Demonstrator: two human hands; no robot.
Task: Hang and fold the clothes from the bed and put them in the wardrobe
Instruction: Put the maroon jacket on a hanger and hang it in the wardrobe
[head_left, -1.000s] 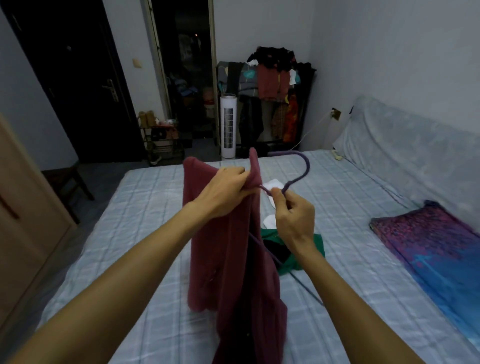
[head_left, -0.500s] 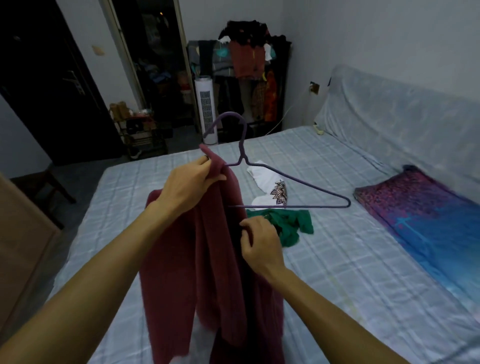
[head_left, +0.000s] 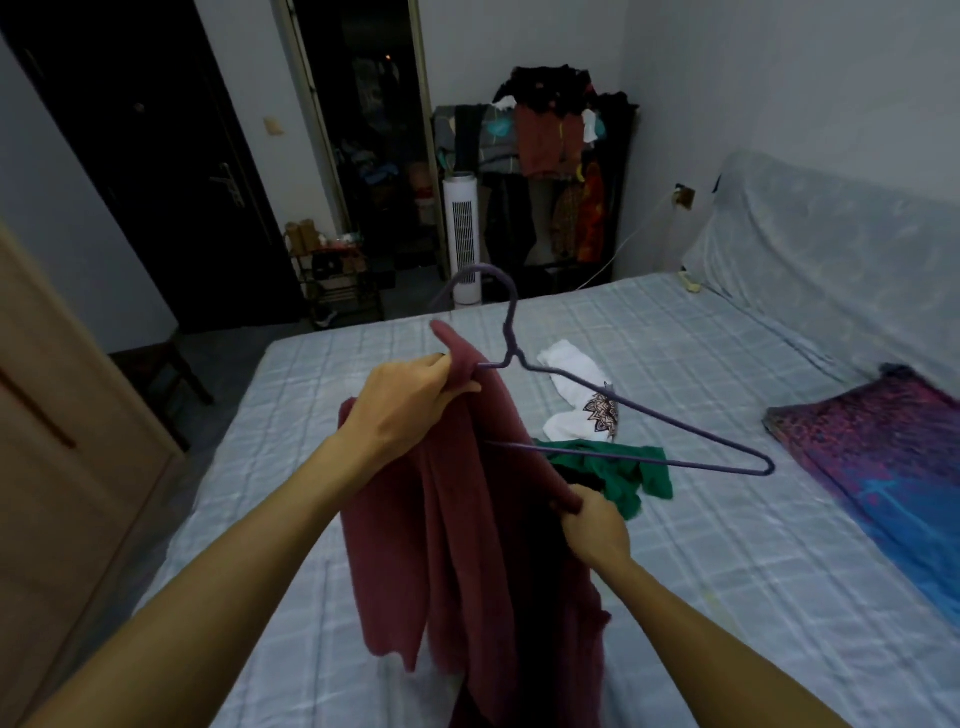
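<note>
A dark red garment (head_left: 467, 545) hangs in front of me over the bed (head_left: 701, 545). My left hand (head_left: 405, 405) grips its upper edge together with the left arm of a purple wire hanger (head_left: 639, 415), whose hook points up and whose right end sticks out free. Lower down, my right hand (head_left: 592, 530) pinches the garment's right edge. Behind them on the sheet lie a white garment with a dark pattern (head_left: 576, 400) and a green garment (head_left: 618, 473). The wardrobe's wooden door (head_left: 57, 467) stands at the left.
A purple and blue pillow (head_left: 883, 457) lies at the bed's right. A full clothes rack (head_left: 550, 171) and a white tower fan (head_left: 462, 239) stand beyond the bed's far end. A dark door (head_left: 171, 182) and an open doorway (head_left: 363, 156) are at the back left.
The hanger has swung from upright to level with its left arm inside the garment. My right hand left the hanger's neck and dropped to grip the garment's right edge.
</note>
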